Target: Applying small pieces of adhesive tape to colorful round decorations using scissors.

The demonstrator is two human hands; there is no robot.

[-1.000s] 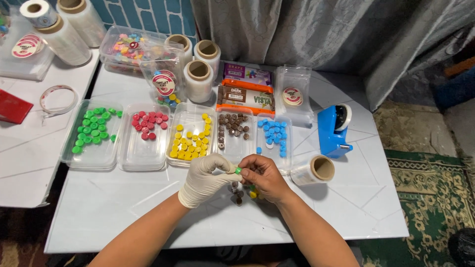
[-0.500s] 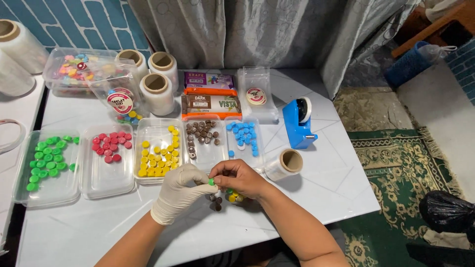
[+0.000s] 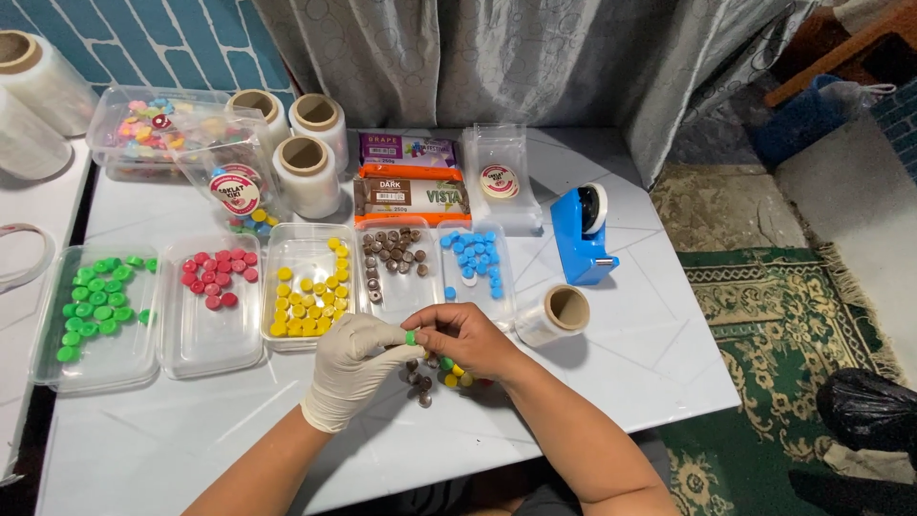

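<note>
Green candy (image 3: 411, 337) sits pinched between my gloved left hand (image 3: 351, 368) and bare right hand (image 3: 465, 339), fingertips closed on it — the same hold as half a second ago, above the small pile (image 3: 432, 375) on the table (image 3: 611, 325). What differs is the view: it has swung right, so the green tray (image 3: 95, 320) nears the left edge — the trays themselves lie as before.

Left hand (image 3: 351, 368) wears a seemingly latex white glove; right hand (image 3: 468, 339) bare.
</note>
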